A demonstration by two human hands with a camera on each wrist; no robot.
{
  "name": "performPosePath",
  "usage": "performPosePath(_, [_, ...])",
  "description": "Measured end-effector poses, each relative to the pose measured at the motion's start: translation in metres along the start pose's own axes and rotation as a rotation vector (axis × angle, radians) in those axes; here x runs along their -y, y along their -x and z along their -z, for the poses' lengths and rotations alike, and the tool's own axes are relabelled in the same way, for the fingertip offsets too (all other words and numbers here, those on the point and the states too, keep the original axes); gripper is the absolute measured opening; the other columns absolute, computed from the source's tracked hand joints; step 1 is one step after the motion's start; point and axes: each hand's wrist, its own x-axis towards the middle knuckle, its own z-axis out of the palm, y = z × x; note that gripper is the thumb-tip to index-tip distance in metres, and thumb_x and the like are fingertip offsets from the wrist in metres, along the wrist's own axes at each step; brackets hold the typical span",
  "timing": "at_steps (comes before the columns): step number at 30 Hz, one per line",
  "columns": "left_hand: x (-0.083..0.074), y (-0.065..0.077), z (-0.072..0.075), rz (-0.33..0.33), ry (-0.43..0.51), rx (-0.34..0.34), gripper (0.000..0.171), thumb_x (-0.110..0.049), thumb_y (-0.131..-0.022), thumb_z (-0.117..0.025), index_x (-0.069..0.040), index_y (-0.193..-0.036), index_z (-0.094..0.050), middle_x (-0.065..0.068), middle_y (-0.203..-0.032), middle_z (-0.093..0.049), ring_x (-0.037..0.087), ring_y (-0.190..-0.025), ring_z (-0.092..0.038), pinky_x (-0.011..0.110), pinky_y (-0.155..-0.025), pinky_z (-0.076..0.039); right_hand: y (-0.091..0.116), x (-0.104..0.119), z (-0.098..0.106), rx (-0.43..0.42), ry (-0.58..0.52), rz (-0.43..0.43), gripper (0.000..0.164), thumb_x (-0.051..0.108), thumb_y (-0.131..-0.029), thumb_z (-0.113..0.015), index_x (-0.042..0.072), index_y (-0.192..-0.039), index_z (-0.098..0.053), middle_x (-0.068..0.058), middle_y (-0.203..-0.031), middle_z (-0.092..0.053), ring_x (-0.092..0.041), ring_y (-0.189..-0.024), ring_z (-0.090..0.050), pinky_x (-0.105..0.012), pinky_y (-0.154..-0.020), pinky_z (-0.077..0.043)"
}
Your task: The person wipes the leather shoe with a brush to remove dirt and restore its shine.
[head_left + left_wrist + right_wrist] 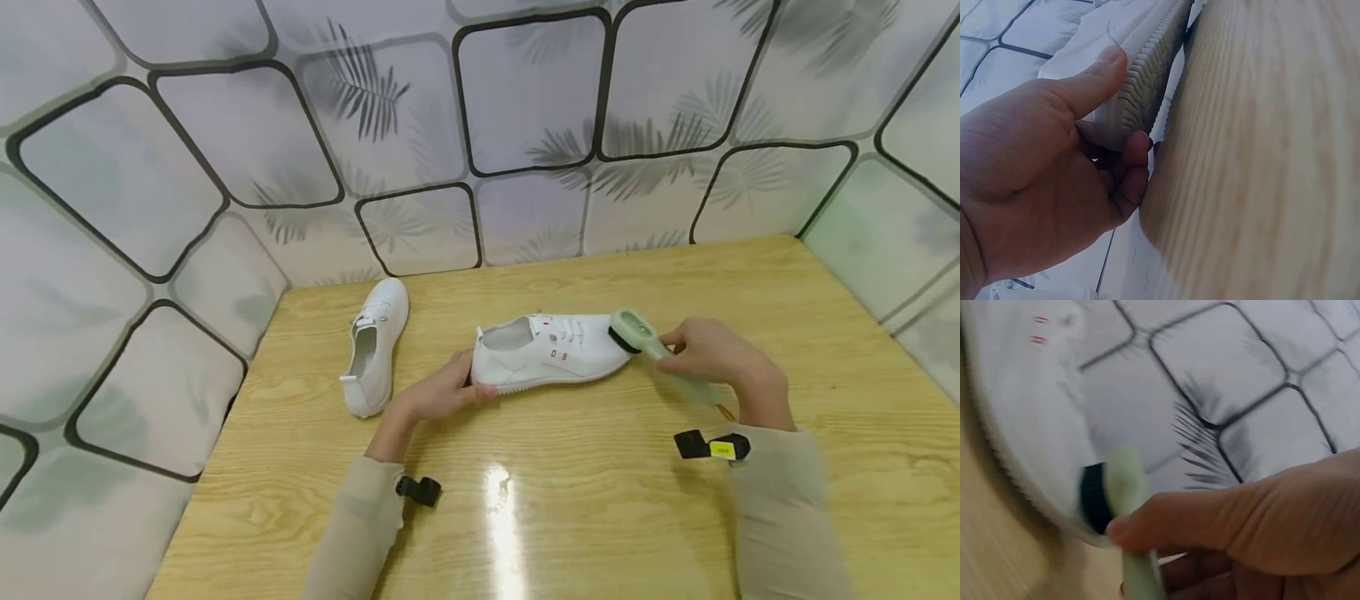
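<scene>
A white lace-up shoe (573, 350) with small red marks lies sole-down in the middle of the table, toe to the right. My left hand (442, 390) grips its heel; the left wrist view shows the thumb on the side of the shoe and fingers curled under the ridged sole (1150, 75). In my right hand (708, 354) is a pale green shoe brush (637, 329), pinched by its handle between thumb and fingers. Its dark bristles (1093, 497) are against the toe of the shoe. The brush's handle end slants down toward the right wrist.
Another white shoe (375, 350) stands to the left, toe pointing away, just beyond the left forearm. The wooden table (585, 500) ends at a wall covering (532, 100) with a pattern of rounded frames and leaves at the back and sides.
</scene>
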Motion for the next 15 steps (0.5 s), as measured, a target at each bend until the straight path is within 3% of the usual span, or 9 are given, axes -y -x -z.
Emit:
performPosePath(3, [0.0, 0.0, 0.0, 0.011, -0.007, -0.004, 0.045, -0.025, -0.1, -0.061, -0.008, -0.138, -0.044, 0.011, -0.138, -0.045, 0.021, -0.127, -0.039, 0.042, -0.11, -0.031, -0.008, 0.007, -0.006, -0.008, -0.018, 0.035, 0.042, 0.015, -0.089, -0.07, -0.01, -0.123, -0.065, -0.003, -0.074, -0.064, -0.012, -0.057, -0.043, -0.027, -0.054, -0.038])
performPosePath(5, [0.001, 0.0, 0.0, 0.013, -0.017, -0.003, 0.048, -0.027, -0.101, -0.06, -0.008, -0.14, -0.042, 0.011, -0.14, -0.043, 0.022, -0.129, -0.037, 0.043, -0.112, -0.029, -0.009, 0.011, -0.006, 0.018, -0.033, 0.049, 0.032, 0.015, -0.089, -0.071, -0.006, -0.113, -0.071, 0.001, -0.068, -0.055, -0.012, -0.057, -0.041, -0.026, -0.053, -0.036])
performPosePath(7, [0.001, -0.001, 0.0, 0.013, -0.021, -0.002, 0.05, -0.028, -0.101, -0.058, -0.007, -0.143, -0.04, 0.012, -0.143, -0.042, 0.024, -0.132, -0.036, 0.045, -0.113, -0.028, -0.006, 0.009, -0.003, 0.024, -0.045, 0.029, 0.034, 0.017, -0.089, -0.072, -0.006, -0.114, -0.071, -0.005, -0.072, -0.061, -0.013, -0.06, -0.046, -0.027, -0.055, -0.04])
performPosePath(11, [0.0, -0.002, 0.0, 0.028, -0.025, -0.002, 0.057, -0.029, -0.103, -0.055, -0.003, -0.149, -0.033, 0.017, -0.149, -0.037, 0.028, -0.135, -0.033, 0.048, -0.115, -0.025, -0.005, -0.001, 0.002, -0.086, 0.009, -0.035, 0.047, 0.017, -0.091, -0.07, -0.013, -0.126, -0.06, -0.024, -0.095, -0.07, -0.015, -0.068, -0.057, -0.031, -0.058, -0.047])
performPosePath(13, [-0.002, -0.001, 0.001, 0.053, -0.027, 0.004, 0.06, -0.029, -0.104, -0.053, -0.003, -0.151, -0.028, 0.018, -0.152, -0.033, 0.029, -0.137, -0.03, 0.048, -0.116, -0.023, -0.007, -0.003, 0.002, -0.107, 0.004, -0.026, 0.053, 0.02, -0.092, -0.07, -0.013, -0.13, -0.055, -0.022, -0.095, -0.071, -0.016, -0.067, -0.057, -0.03, -0.058, -0.047])
performPosePath(15, [-0.003, 0.0, 0.002, 0.084, -0.027, 0.015, 0.064, -0.03, -0.104, -0.053, -0.003, -0.154, -0.023, 0.018, -0.154, -0.029, 0.03, -0.138, -0.027, 0.048, -0.117, -0.021, -0.009, -0.002, 0.001, -0.068, -0.036, 0.02, 0.053, 0.023, -0.091, -0.072, -0.009, -0.131, -0.058, -0.017, -0.097, -0.073, -0.015, -0.068, -0.057, -0.029, -0.059, -0.048])
